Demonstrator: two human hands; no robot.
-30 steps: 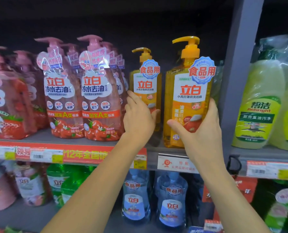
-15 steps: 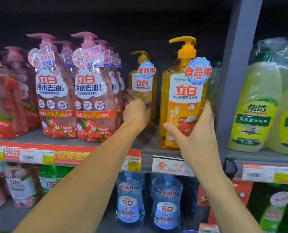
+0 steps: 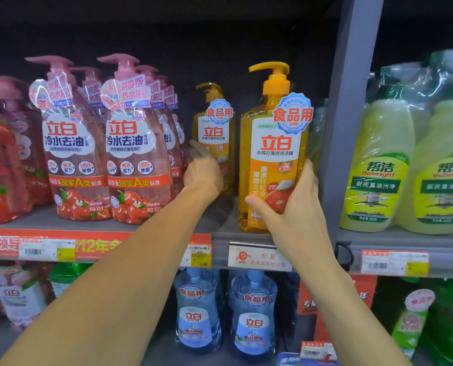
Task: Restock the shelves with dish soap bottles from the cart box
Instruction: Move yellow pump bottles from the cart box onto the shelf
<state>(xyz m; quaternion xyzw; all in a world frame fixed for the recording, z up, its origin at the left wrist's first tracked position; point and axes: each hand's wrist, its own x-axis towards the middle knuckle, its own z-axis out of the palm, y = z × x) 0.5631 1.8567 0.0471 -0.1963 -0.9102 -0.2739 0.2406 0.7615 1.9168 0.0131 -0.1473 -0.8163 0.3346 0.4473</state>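
Two orange dish soap pump bottles stand on the grey shelf [image 3: 220, 235]. The front bottle [image 3: 273, 154] stands upright at the shelf's front edge beside the grey upright post. My right hand [image 3: 291, 207] grips its lower part, thumb across the front, fingers round the right side. The second orange bottle [image 3: 214, 133] stands further back and to the left. My left hand [image 3: 202, 167] reaches deep into the shelf and holds that bottle's lower left side; its fingertips are partly hidden.
Pink pump bottles [image 3: 135, 143] fill the shelf to the left. Pale green bottles [image 3: 378, 165] stand right of the post [image 3: 349, 101]. Blue bottles [image 3: 251, 318] sit on the shelf below. Price tags line the shelf edge.
My left hand has pushed the rear orange bottle deeper into the shelf. My right hand has kept its hold on the front bottle, which stays at the front edge.
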